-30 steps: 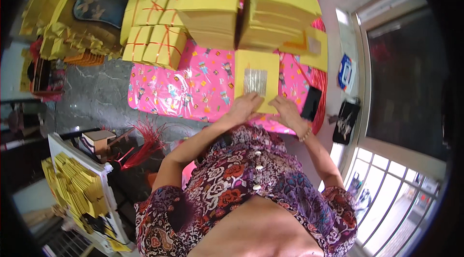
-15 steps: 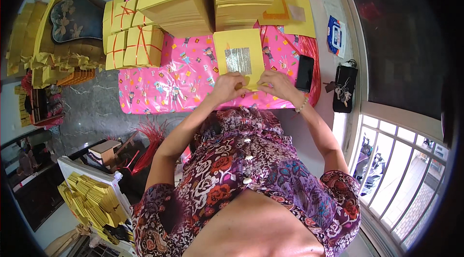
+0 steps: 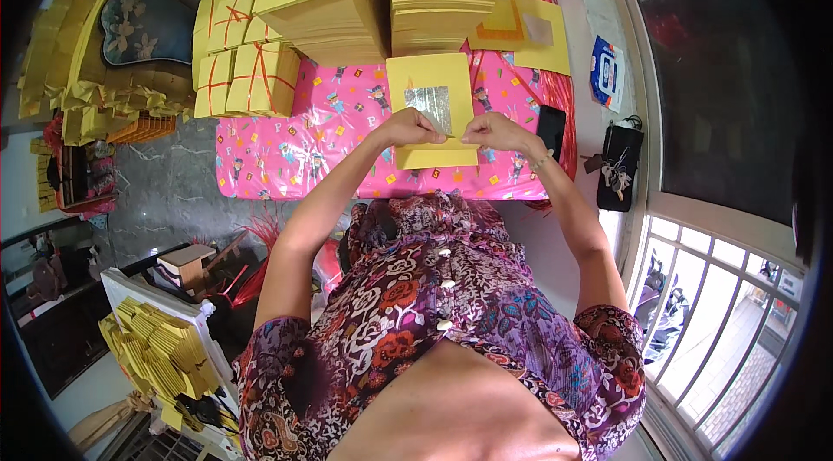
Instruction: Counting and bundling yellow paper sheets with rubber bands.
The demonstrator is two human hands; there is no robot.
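A yellow paper sheet [image 3: 403, 71] with a silver foil square [image 3: 427, 98] lies before me on a pink patterned tablecloth [image 3: 295, 149]. At its near part, my left hand [image 3: 411, 128] is closed, thumb and fingertips pinching the paper's turned-up near edge. Facing it across a small gap, my right hand [image 3: 499, 131] pinches the same edge at the right side. Flat yellow paper [image 3: 436, 157] shows below both hands. The fingers partly hide the fold.
Tall stacks of yellow paper [image 3: 334, 23] stand behind the sheet, with tied yellow bundles [image 3: 260, 79] to the left. Right of my hand lie a black phone [image 3: 550, 130] and red plastic strands [image 3: 568, 105]. Keys [image 3: 616, 176] rest on a black pouch on the sill.
Both hands have moved slightly away from me over the sheet, carrying the turned-up edge. Flat yellow paper now shows on the near side of them.
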